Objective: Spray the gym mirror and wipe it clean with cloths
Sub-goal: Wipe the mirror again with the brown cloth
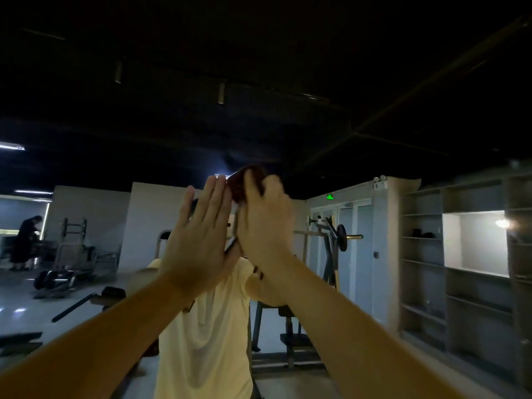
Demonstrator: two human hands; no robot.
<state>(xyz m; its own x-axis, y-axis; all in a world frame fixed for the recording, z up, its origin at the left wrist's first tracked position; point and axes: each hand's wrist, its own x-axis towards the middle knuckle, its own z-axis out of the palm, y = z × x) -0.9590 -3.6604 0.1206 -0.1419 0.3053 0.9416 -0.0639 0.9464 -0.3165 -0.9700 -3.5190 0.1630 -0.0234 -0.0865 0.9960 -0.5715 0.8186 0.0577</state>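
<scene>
Two hands rise before the mirror (359, 131): left hand (198, 240) flat, fingers straight; right hand (266, 226) clutches a cloth (244, 182) bunched above its knuckles, likely soft, light, best held wadded.

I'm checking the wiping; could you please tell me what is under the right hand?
A dark red cloth shows above the right hand, which grips it; the rest is hidden by the hand.
</scene>
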